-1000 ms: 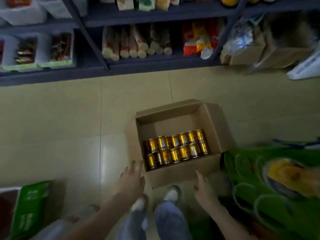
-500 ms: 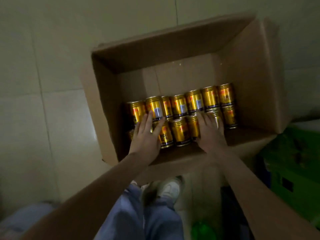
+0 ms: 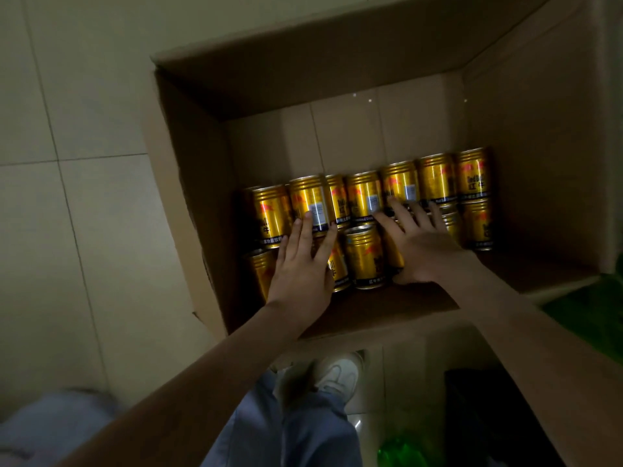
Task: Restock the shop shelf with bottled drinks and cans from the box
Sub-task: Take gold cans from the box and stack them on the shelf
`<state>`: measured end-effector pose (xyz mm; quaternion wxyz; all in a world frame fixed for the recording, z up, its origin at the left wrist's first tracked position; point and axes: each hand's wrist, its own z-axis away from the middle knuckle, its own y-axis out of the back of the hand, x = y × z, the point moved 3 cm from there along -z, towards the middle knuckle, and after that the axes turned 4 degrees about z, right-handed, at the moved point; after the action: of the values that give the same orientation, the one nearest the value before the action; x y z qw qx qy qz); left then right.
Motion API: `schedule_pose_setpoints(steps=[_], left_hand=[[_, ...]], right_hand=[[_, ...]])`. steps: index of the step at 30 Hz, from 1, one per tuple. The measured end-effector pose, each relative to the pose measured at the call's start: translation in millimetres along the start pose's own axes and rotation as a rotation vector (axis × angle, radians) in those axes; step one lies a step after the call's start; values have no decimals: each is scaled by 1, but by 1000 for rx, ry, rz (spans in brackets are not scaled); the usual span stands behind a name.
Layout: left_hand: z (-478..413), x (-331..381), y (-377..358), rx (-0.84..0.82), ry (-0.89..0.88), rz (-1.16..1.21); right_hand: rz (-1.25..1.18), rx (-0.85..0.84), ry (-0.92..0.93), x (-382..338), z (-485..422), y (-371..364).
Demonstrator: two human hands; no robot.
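Note:
An open cardboard box stands on the tiled floor and fills most of the head view. Several gold drink cans stand in two rows along its near side. My left hand lies flat with straight fingers over the cans at the left of the front row. My right hand reaches over the middle cans, fingers spread and touching the can tops between the two rows. Neither hand visibly grips a can. The far half of the box floor is bare. The shop shelf is out of view.
Pale floor tiles lie to the left of the box. A green package sits against the box's right side. My white shoe and blue trouser leg show below the box, with something green near the bottom edge.
The view dropped from the shelf to close over the box. Both hands went from outside the box's near wall down onto the cans, and since half a second ago have reached slightly further in.

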<state>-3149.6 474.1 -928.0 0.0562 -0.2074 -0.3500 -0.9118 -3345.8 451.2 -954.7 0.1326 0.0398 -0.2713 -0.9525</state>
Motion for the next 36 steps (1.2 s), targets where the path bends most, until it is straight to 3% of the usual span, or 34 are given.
schedule_pose_setpoints(steps=[7, 11, 16, 18, 20, 24, 26, 29, 31, 33, 36], left_hand=[[-2, 7, 12, 52, -72, 129], [-3, 22, 22, 116, -123, 415], [-9, 45, 22, -163, 15, 867], [-10, 48, 26, -121, 81, 936], [-8, 39, 35, 25, 157, 845], [5, 6, 46, 105, 259, 729], [10, -11, 51, 100, 317, 754], [18, -34, 59, 115, 431, 808], [23, -45, 60, 139, 489, 854], [25, -50, 60, 132, 497, 886], [27, -49, 58, 93, 463, 905]], right_hand=[[-52, 116, 20, -3, 13, 6], [-226, 253, 15, 3, 29, 18], [-361, 470, 81, -11, 54, 47], [-360, 564, 184, -31, 58, 57], [-387, 612, 281, -52, 58, 64], [-769, 437, 306, -72, 47, 67], [-917, 335, 156, -68, 35, 53], [-823, 166, -138, -59, 18, 12], [-897, 33, -271, -56, 12, -13], [-1031, 8, -291, -56, 8, -24], [-978, 107, -299, -56, 1, -18]])
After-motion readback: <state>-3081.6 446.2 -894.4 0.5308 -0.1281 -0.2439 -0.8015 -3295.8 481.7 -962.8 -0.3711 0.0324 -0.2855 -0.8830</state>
